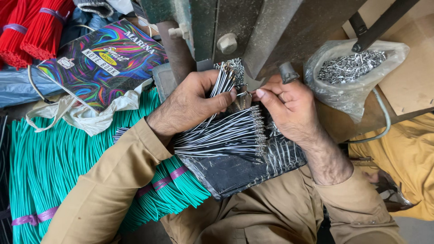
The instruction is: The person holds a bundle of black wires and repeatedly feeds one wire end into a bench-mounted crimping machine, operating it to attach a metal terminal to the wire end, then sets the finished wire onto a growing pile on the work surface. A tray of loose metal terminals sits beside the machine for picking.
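a bundle of black-and-white wires [221,133] is being clasped by the left hand [192,101], the fingers curled around it and the thumb pressed over the strands, so the hand is clenched on the wires. the wires are being fanned out just below the grey press [244,27], their metal-tipped ends pointing toward the right hand [289,108]. one wire end is being pinched between the right thumb and forefinger, directly under the press, beside its small lever knob [288,72]. the loose part of the bundle is being rested on a dark pad [239,174] lying across the lap, below the press. a clear bag of small metal terminals [350,68] is being kept to the right of the press, touching its base. teal wire bundles [54,167], tied with purple bands, are being stored to the lower left of the press, with a colourful notebook [106,61] and red wire bundles [34,29] lying to its left.
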